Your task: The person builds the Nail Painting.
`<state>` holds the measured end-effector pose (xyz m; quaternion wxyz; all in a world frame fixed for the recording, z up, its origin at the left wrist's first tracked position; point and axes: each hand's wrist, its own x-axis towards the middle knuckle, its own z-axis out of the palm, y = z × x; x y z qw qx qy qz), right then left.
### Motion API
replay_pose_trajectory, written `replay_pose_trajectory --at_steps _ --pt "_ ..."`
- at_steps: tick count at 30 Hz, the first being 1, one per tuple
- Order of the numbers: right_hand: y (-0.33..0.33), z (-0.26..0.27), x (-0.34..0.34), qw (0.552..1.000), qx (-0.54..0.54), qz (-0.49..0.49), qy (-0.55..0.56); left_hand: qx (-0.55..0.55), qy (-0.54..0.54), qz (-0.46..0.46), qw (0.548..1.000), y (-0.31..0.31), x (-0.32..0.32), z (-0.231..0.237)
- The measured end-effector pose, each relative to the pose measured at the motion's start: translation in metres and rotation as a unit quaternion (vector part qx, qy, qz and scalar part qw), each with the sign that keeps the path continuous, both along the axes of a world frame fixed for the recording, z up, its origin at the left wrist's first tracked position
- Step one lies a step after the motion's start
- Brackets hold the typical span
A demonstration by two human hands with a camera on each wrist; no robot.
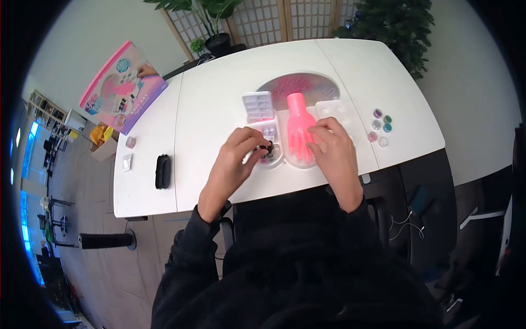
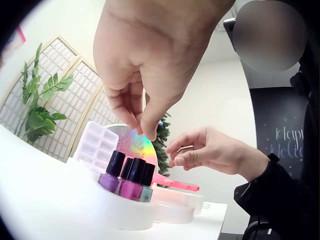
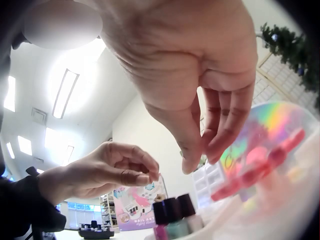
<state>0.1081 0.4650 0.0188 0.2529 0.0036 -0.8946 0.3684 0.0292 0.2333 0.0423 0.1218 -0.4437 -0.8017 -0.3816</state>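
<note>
Several nail polish bottles (image 2: pixel 131 189) with black caps stand in the rounded front compartment of a white tray (image 2: pixel 125 215). My left hand (image 1: pixel 233 159) hovers just above the caps, thumb and fingers bent toward each other with nothing visible between them. In the left wrist view a gap shows between its fingertips and the caps. A pink model hand (image 1: pixel 297 118) lies on the middle of the tray, fingers toward me. Over its right side is my right hand (image 1: pixel 337 159), fingers loosely curled and holding nothing visible; it hides part of the model hand.
A clear divided box (image 1: pixel 257 105) and a shiny rounded back panel (image 1: pixel 323 90) adjoin the tray. Several small glitter pots (image 1: pixel 387 128) sit at the right. Leftward are a black case (image 1: pixel 163 171), a small pot (image 1: pixel 130 142) and the nail art box (image 1: pixel 123 88).
</note>
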Motion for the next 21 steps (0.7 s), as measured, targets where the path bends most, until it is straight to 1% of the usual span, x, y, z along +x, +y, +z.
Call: replay_pose_trajectory --at_steps 1,2,3,4,6,7,8,9,10,11,12,13,14,15,16,17,18,20,21 --pt "0.007 -0.001 0.004 0.995 0.07 -0.064 0.02 -0.013 -0.014 -0.017 1.0 0.005 0.004 0.004" --pt "0.015 -0.004 0.007 0.981 0.14 -0.127 0.039 -0.008 -0.01 -0.025 1.0 0.013 0.008 0.005" --pt "0.027 -0.015 0.006 0.978 0.174 -0.114 0.029 -0.017 -0.023 -0.036 0.999 0.021 0.012 0.005" --pt "0.03 -0.022 0.005 0.976 0.18 -0.122 0.032 -0.028 -0.035 -0.047 0.998 0.029 0.015 0.005" --pt "0.029 -0.026 0.004 0.995 0.087 -0.025 -0.04 -0.04 -0.041 -0.066 0.996 0.044 0.018 0.002" --pt "0.028 -0.017 0.005 0.997 0.059 -0.029 -0.05 -0.055 -0.03 -0.063 0.996 0.049 0.019 0.0" --pt "0.022 -0.018 0.004 0.996 0.061 -0.032 -0.048 -0.07 -0.019 -0.06 0.996 0.053 0.019 -0.003" --pt "0.016 -0.02 0.005 0.995 0.072 -0.035 -0.057 -0.098 -0.038 -0.058 0.993 0.061 0.017 -0.006" --pt "0.013 -0.021 0.006 0.994 0.083 -0.037 -0.064 -0.094 -0.034 -0.061 0.993 0.068 0.016 -0.011" --pt "0.014 -0.019 0.007 0.993 0.078 -0.034 -0.081 -0.113 -0.003 -0.039 0.993 0.074 0.015 -0.018" --pt "0.017 -0.018 0.007 0.993 0.081 -0.037 -0.077 -0.131 0.028 -0.017 0.991 0.079 0.013 -0.023" --pt "0.02 -0.018 0.008 0.995 0.059 -0.014 -0.075 -0.164 0.022 -0.001 0.986 0.083 0.013 -0.026" --pt "0.023 -0.018 0.007 0.997 0.036 0.01 -0.073 -0.162 0.025 -0.002 0.986 0.084 0.012 -0.028" --pt "0.029 -0.019 0.005 0.997 0.038 0.008 -0.069 -0.191 0.027 -0.002 0.981 0.085 0.011 -0.03" --pt "0.04 -0.022 0.003 0.997 -0.025 0.043 -0.052 -0.219 0.028 0.0 0.975 0.085 0.01 -0.031" --pt "0.051 -0.024 0.0 0.993 -0.088 0.077 -0.034 -0.217 0.032 -0.001 0.976 0.085 0.009 -0.032" --pt "0.064 -0.025 -0.003 0.993 -0.086 0.076 -0.031 -0.23 0.035 0.004 0.973 0.083 0.008 -0.034" --pt "0.095 -0.026 -0.011 0.995 -0.044 -0.082 -0.029 -0.241 0.039 0.012 0.97 0.083 0.005 -0.034" --pt "0.115 -0.027 -0.014 0.99 0.035 -0.133 -0.014 -0.243 0.031 0.004 0.97 0.084 0.004 -0.033"
